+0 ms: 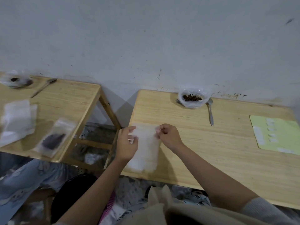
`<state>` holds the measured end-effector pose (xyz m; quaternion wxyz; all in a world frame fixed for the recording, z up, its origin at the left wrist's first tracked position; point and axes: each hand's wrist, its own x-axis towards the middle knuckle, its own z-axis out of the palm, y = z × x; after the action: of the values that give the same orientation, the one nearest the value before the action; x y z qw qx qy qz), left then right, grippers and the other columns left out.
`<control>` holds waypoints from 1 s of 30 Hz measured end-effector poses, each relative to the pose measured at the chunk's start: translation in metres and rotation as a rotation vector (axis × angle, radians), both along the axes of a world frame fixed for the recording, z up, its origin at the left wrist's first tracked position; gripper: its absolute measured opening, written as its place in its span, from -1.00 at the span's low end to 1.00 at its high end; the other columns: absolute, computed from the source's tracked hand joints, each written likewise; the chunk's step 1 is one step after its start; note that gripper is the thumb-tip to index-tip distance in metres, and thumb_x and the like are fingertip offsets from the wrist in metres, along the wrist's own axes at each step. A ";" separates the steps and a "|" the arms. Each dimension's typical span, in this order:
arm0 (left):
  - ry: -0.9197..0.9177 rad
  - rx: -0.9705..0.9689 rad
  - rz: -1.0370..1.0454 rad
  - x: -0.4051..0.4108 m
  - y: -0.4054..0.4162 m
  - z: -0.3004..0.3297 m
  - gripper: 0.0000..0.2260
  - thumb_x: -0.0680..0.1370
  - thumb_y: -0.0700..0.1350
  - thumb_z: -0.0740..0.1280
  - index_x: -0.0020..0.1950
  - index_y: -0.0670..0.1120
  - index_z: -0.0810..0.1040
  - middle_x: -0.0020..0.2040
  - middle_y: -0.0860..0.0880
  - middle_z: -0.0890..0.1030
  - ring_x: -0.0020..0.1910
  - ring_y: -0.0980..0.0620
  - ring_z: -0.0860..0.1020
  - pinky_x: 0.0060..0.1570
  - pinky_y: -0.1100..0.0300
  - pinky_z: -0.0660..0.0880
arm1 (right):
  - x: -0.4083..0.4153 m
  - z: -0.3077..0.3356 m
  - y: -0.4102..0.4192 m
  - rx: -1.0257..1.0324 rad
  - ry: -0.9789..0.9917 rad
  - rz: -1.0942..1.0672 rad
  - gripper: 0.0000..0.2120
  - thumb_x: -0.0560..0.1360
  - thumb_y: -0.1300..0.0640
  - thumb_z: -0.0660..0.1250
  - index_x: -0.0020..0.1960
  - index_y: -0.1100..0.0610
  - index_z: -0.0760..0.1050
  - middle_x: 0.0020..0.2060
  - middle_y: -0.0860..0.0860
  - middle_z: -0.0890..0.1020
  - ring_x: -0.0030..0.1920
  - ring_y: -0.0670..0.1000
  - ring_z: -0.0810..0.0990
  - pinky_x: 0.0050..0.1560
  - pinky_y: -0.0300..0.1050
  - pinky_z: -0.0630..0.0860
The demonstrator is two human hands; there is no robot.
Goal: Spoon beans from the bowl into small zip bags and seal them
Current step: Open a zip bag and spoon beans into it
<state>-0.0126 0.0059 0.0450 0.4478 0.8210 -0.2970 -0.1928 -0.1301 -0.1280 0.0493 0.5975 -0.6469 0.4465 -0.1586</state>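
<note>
A stack of clear small zip bags (pixel 146 151) lies at the front left of my wooden table (pixel 211 143). My left hand (pixel 127 143) pinches the upper left edge of the top bag. My right hand (pixel 168 135) pinches its upper right corner. A bowl (pixel 192 99) lined with clear plastic holds dark beans at the back of the table, by the wall. A metal spoon (pixel 210 112) lies just right of the bowl, handle toward me.
A yellow-green sheet (pixel 276 135) with white labels lies at the table's right edge. A second wooden table (pixel 65 101) to the left carries another bowl (pixel 16 81), a spoon (pixel 43 87), empty bags (pixel 17 122) and a filled bag (pixel 53 138). Another person's patterned trousers (pixel 24 177) show below it.
</note>
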 end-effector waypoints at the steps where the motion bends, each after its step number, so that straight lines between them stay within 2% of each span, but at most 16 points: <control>1: 0.007 -0.023 -0.009 0.000 -0.003 0.006 -0.67 0.51 -0.28 0.35 0.17 0.06 0.46 0.13 0.03 0.42 -0.08 0.13 0.52 0.02 0.19 0.54 | -0.004 0.006 -0.004 0.012 -0.013 0.025 -0.89 0.49 0.32 0.30 -0.13 0.15 0.55 -0.33 0.02 0.62 -0.31 -0.03 0.59 -0.15 -0.12 0.52; 4: 0.015 -0.080 -0.105 -0.001 -0.010 0.021 -0.67 0.51 -0.31 0.33 0.12 0.09 0.49 0.06 0.11 0.45 -0.08 0.13 0.50 -0.08 0.34 0.50 | -0.017 0.028 -0.019 -0.009 -0.051 0.116 -0.86 0.47 0.29 0.37 -0.05 0.07 0.55 -0.26 0.06 0.63 -0.26 -0.02 0.58 -0.13 -0.15 0.52; 7: -0.038 -0.090 -0.226 -0.007 -0.022 0.038 -0.69 0.51 -0.33 0.33 0.11 0.05 0.51 0.07 0.17 0.45 -0.06 0.21 0.49 -0.10 0.49 0.44 | -0.033 0.053 -0.032 -0.017 -0.069 0.191 -0.92 0.48 0.28 0.36 -0.05 0.16 0.59 -0.28 0.03 0.66 -0.34 -0.12 0.59 -0.30 -0.36 0.47; 11: -0.158 -0.162 -0.289 -0.020 -0.043 0.052 -0.68 0.48 -0.37 0.34 0.09 0.01 0.54 0.07 0.07 0.51 -0.03 0.21 0.51 0.02 0.50 0.41 | -0.054 0.069 -0.048 -0.070 -0.063 0.202 -0.94 0.46 0.27 0.38 -0.17 0.24 0.62 -0.29 0.08 0.68 -0.27 -0.01 0.63 -0.17 -0.15 0.59; 14: -0.284 -0.218 -0.230 -0.034 -0.063 0.058 -0.73 0.46 -0.33 0.37 0.10 -0.06 0.57 0.13 0.00 0.48 0.11 0.19 0.46 0.15 0.49 0.32 | -0.070 0.073 -0.060 -0.076 -0.091 0.053 -0.91 0.44 0.31 0.39 -0.25 0.24 0.60 -0.33 0.09 0.67 -0.32 -0.02 0.60 -0.25 -0.13 0.54; 16: -0.204 -0.266 -0.170 -0.052 -0.078 0.069 -0.76 0.49 -0.28 0.37 0.08 0.00 0.55 0.11 0.02 0.51 0.08 0.20 0.49 0.10 0.46 0.38 | -0.081 0.076 -0.067 -0.084 -0.117 -0.046 -0.90 0.42 0.31 0.40 -0.28 0.27 0.57 -0.36 0.09 0.64 -0.38 -0.05 0.54 -0.33 -0.16 0.49; 18: -0.007 -0.305 -0.141 -0.076 -0.093 0.082 -0.77 0.50 -0.25 0.37 0.03 0.07 0.53 0.04 0.04 0.58 -0.06 0.22 0.57 -0.07 0.41 0.47 | -0.092 0.077 -0.074 -0.110 -0.135 -0.100 -0.87 0.42 0.29 0.42 -0.28 0.31 0.55 -0.39 0.09 0.60 -0.42 -0.07 0.49 -0.38 -0.20 0.43; 21: 0.193 -0.349 -0.162 -0.105 -0.119 0.092 -0.80 0.50 -0.22 0.39 0.02 0.07 0.54 0.00 0.05 0.63 -0.14 0.14 0.64 -0.22 0.36 0.49 | -0.107 0.078 -0.082 -0.127 -0.183 -0.110 -0.84 0.43 0.26 0.43 -0.25 0.34 0.54 -0.37 0.06 0.61 -0.40 -0.11 0.49 -0.36 -0.27 0.42; 24: 0.258 -0.358 -0.147 -0.126 -0.143 0.096 -0.87 0.49 -0.21 0.41 -0.05 0.01 0.57 -0.04 0.02 0.64 -0.06 0.03 0.65 -0.22 0.26 0.51 | -0.123 0.077 -0.092 -0.130 -0.214 -0.091 -0.86 0.43 0.27 0.42 -0.24 0.33 0.55 -0.33 0.04 0.64 -0.32 -0.10 0.55 -0.26 -0.29 0.46; 30: 0.302 -0.302 -0.084 -0.146 -0.174 0.100 -0.88 0.42 -0.25 0.47 -0.22 -0.05 0.61 -0.21 -0.02 0.67 -0.17 -0.04 0.67 -0.19 0.13 0.56 | -0.147 0.080 -0.113 -0.119 -0.284 -0.036 -0.91 0.40 0.33 0.44 -0.25 0.33 0.58 -0.27 0.07 0.67 -0.24 -0.07 0.63 -0.16 -0.24 0.55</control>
<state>-0.1589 -0.1681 0.1450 0.5966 0.6934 -0.2860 -0.2855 -0.2768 -0.2413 0.1292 0.6123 -0.6442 0.3587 -0.2853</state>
